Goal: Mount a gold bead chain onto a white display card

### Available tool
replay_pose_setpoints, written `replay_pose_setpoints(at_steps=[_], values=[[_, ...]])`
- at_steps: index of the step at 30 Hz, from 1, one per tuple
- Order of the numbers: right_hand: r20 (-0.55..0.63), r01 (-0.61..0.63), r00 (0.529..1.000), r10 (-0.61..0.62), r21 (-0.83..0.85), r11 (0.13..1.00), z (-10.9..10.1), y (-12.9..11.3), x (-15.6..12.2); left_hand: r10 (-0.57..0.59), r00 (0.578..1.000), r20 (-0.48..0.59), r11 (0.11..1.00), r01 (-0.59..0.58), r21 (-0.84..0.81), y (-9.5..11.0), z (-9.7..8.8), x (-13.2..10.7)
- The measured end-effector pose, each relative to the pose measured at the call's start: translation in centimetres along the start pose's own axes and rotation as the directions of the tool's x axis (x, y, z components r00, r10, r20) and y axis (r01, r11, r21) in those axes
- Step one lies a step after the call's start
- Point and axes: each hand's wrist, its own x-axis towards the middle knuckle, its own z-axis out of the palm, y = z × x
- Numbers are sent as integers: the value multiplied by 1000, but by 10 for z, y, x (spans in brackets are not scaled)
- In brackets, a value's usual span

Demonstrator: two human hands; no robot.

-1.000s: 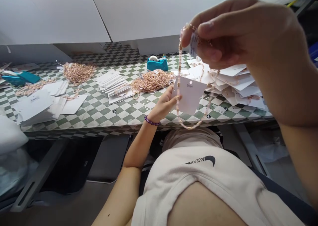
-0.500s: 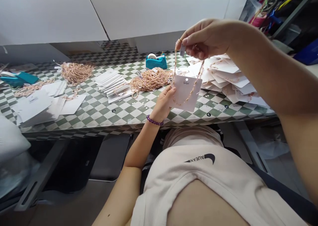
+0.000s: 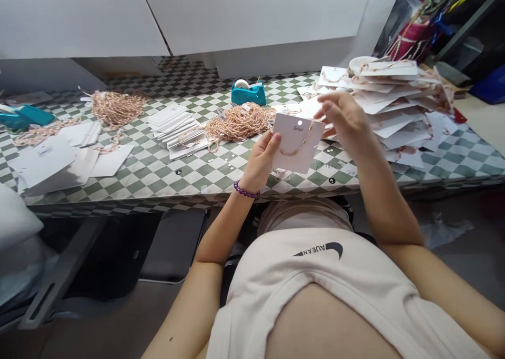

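My left hand [image 3: 261, 159] grips a white display card [image 3: 295, 149] by its left edge, above the table's near side. A rose-gold beaded chain [image 3: 294, 149] hangs across the card's face. My right hand [image 3: 343, 122] reaches behind the card's upper right corner, fingers curled; whether it pinches the chain's end there is hidden by the card. A purple bead bracelet [image 3: 245, 192] circles my left wrist.
On the green checkered table [image 3: 165, 169] lie piles of loose chains [image 3: 240, 123], stacks of blank cards [image 3: 177, 130], a heap of carded chains [image 3: 398, 106] at right, and teal tape dispensers [image 3: 248, 92]. White panels stand behind. Another chain pile [image 3: 118, 109] lies left.
My right hand came down from holding the chain high in front of the camera to behind the card. The chain now lies across the card instead of dangling around it.
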Motion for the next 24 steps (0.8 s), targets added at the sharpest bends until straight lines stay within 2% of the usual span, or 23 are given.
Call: replay_pose_setpoints(at_steps=[2, 5, 7, 12, 18, 22, 24], values=[[-18, 9, 1000, -7, 132, 991, 15, 9, -32, 38, 999, 28, 999, -39, 35, 1, 3, -4], [-107, 88, 992, -69, 179, 980, 31, 11, -56, 101, 992, 79, 987, -110, 114, 7, 4, -8], [-171, 119, 981, -92, 149, 982, 34, 7, -60, 103, 988, 115, 980, -121, 160, 13, 1, -8], [-231, 172, 962, -148, 84, 982, 32, 0, -67, 30, 983, 179, 976, -68, 206, 26, -9, -10], [-347, 247, 907, -238, -18, 969, 44, -14, -82, 88, 975, 204, 934, -152, 325, 44, -7, -22], [-441, 339, 836, -326, -53, 939, 51, -20, -86, 145, 965, 219, 922, -212, 325, 53, -5, -26], [-463, 331, 826, -321, -61, 942, 54, -21, -88, 174, 960, 221, 920, -238, 312, 55, -4, -27]])
